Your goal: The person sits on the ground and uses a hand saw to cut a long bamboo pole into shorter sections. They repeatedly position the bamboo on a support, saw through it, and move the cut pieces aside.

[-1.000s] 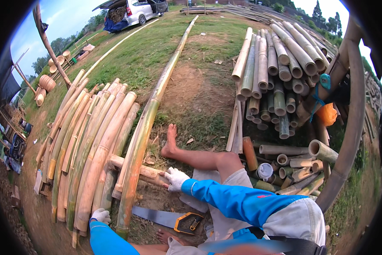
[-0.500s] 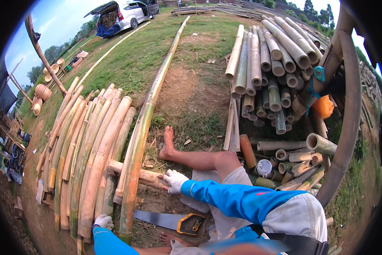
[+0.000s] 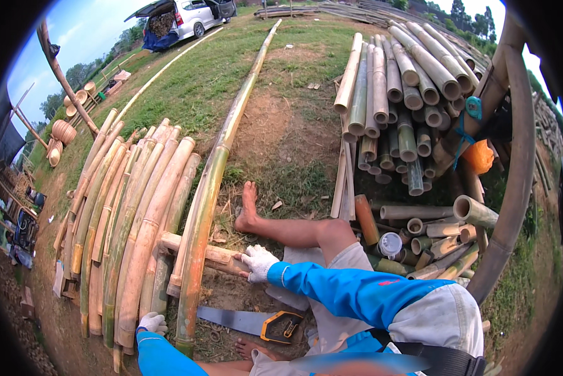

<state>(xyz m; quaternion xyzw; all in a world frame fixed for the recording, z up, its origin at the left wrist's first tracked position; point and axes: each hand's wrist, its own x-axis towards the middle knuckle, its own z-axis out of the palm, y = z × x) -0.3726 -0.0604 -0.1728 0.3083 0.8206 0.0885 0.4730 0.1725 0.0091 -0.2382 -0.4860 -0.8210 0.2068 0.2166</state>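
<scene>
My right hand (image 3: pixel 258 263), in a white glove, is closed on the near end of a short bamboo piece (image 3: pixel 222 257). That piece lies crosswise under a long green-and-brown bamboo pole (image 3: pixel 214 172), which runs far out over the grass. At the lower ends of the bamboo lengths (image 3: pixel 145 235) on the left rests my gloved left hand (image 3: pixel 152 323). Its fingers are curled, and whether anything is in them I cannot make out. A handsaw (image 3: pixel 251 322) with a yellow-and-black handle lies on the ground between my hands, touched by neither.
A large stack of cut bamboo tubes (image 3: pixel 413 94) stands at the right, with bamboo offcuts (image 3: pixel 444 247) and a white lidded container (image 3: pixel 390 245) below it. A bamboo post (image 3: pixel 513 150) bends along the right side. My bare feet and legs flank the saw.
The whole view has shifted very slightly. Both hands, the bamboo and the saw keep their places.
</scene>
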